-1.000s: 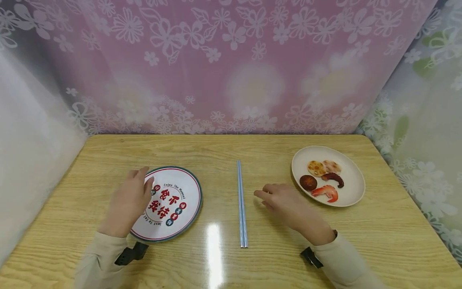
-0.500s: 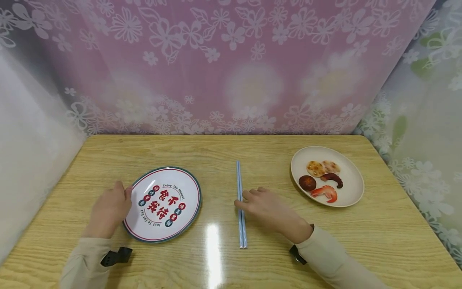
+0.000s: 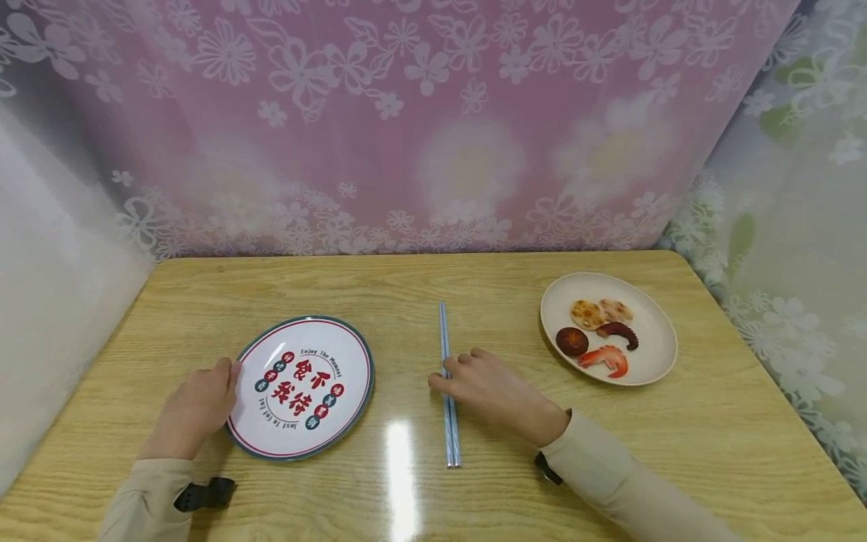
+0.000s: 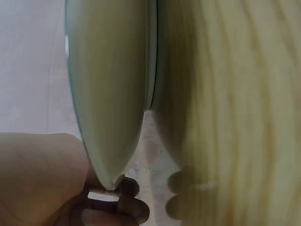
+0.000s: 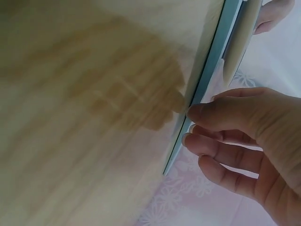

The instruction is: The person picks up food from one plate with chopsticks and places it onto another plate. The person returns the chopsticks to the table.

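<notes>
My left hand (image 3: 196, 406) grips the left rim of a white plate (image 3: 352, 357) with a dark green edge, a red ring and red lettering. In the left wrist view, fingers curl beneath the rim of the plate (image 4: 108, 70), which sits very close to the tabletop. A pair of pale blue-silver chopsticks (image 3: 451, 440) lies lengthwise mid-table. Over their middle, my right hand (image 3: 497, 391) pinches them, the thumb on the near side and fingertips across. The right wrist view has the thumb and fingertips against the chopsticks (image 5: 207, 70); part of the grip is hidden.
At the right, a beige plate (image 3: 653, 350) carries lotus root slices (image 3: 586, 315), a mushroom (image 3: 572, 341), a tentacle piece (image 3: 619, 333) and a shrimp (image 3: 607, 360). Floral curtains (image 3: 474, 150) stand behind and beside the wooden table (image 3: 406, 286).
My left hand has drawn back from above the plate to its left rim. My right hand has moved left onto the chopsticks. The view has shifted slightly.
</notes>
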Demonstrator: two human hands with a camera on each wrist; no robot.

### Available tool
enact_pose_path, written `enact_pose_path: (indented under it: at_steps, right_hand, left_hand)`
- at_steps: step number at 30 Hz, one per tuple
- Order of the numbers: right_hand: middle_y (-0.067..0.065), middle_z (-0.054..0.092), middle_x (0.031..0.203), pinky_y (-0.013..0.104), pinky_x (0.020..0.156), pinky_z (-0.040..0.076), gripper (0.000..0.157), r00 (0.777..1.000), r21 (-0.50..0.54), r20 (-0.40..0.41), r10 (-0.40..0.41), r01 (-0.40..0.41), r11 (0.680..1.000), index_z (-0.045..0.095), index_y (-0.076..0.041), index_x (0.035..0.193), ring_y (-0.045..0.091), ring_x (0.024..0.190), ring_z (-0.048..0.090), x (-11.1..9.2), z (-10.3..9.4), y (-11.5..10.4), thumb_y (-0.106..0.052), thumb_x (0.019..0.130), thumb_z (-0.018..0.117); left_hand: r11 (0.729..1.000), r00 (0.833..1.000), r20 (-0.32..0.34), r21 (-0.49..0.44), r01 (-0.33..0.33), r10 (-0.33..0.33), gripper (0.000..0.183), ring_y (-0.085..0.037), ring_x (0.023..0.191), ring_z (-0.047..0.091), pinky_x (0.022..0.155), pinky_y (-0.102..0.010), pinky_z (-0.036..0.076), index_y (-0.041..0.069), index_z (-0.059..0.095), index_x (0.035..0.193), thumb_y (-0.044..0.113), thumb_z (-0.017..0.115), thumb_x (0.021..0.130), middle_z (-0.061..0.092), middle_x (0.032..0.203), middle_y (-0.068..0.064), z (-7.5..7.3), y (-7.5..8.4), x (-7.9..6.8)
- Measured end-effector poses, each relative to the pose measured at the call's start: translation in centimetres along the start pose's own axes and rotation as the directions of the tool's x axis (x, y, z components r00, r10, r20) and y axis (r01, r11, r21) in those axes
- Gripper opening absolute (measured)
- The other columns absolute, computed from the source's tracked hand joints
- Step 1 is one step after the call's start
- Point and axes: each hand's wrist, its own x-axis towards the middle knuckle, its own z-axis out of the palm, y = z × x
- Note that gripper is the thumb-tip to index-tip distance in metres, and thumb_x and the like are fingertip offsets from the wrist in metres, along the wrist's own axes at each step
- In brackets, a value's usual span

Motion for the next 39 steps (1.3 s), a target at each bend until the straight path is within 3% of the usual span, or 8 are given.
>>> enact_pose_path:
  at_steps: [8,14,26,33,39]
  right_hand:
    - [-0.001,0.06,0.086,0.029,0.065,0.047,0.014,0.996,-0.062,0.069,-0.052,0.057,0.997,0.064,-0.021,0.101,0.015,0.068,0.056,0.7,0.0,0.1,-0.013,0.09,0.068]
    - [0.0,0.057,0.089,0.03,0.068,0.048,0.014,0.992,-0.022,0.098,-0.085,0.087,0.996,0.064,-0.022,0.101,0.017,0.07,0.059,1.1,0.1,0.4,-0.012,0.091,0.067]
    - [0.0,0.046,0.082,0.027,0.059,0.044,0.012,0.992,-0.022,0.004,-0.125,0.125,0.992,0.06,-0.022,0.085,0.013,0.057,0.051,1.4,0.9,0.5,-0.012,0.089,0.067]
    - [0.0,0.039,0.083,0.026,0.056,0.043,0.013,0.997,-0.013,-0.023,-0.078,0.077,0.997,0.055,-0.017,0.077,0.009,0.054,0.04,1.7,0.9,0.5,-0.018,0.086,0.064]
    - [0.002,0.035,0.081,0.023,0.053,0.032,0.025,0.998,-0.106,-0.06,-0.034,0.028,0.994,0.051,-0.014,0.075,0.01,0.054,0.025,1.7,0.6,0.5,-0.022,0.096,0.06]
  left_hand:
    - [0.999,0.998,-0.027,0.023,-0.047,0.048,0.032,-0.038,0.071,0.057,0.062,-0.054,0.045,-0.009,0.048,0.099,0.017,0.03,0.105,0.056,0.082,-0.029,0.1,-0.3,0.0]
    - [0.997,0.998,-0.035,0.05,-0.051,0.052,0.03,-0.034,0.069,0.054,0.061,-0.051,0.044,-0.008,0.049,0.1,0.016,0.034,0.104,0.054,0.079,-0.022,0.1,-0.4,-0.1]
    - [0.991,0.993,-0.079,0.104,-0.081,0.09,0.028,-0.034,0.067,0.055,0.061,-0.055,0.045,-0.009,0.052,0.099,0.015,0.038,0.103,0.054,0.076,-0.02,0.2,-0.5,-0.3]
    - [0.99,0.992,-0.095,0.129,-0.065,0.078,0.03,-0.047,0.078,0.057,0.071,-0.065,0.041,-0.008,0.053,0.098,0.017,0.038,0.103,0.055,0.078,-0.022,0.2,-0.3,-0.3]
    - [0.989,0.995,-0.085,0.144,-0.045,0.057,0.032,-0.053,0.084,0.055,0.075,-0.067,0.04,-0.011,0.054,0.104,0.017,0.037,0.103,0.057,0.084,-0.027,0.2,-0.3,-0.3]
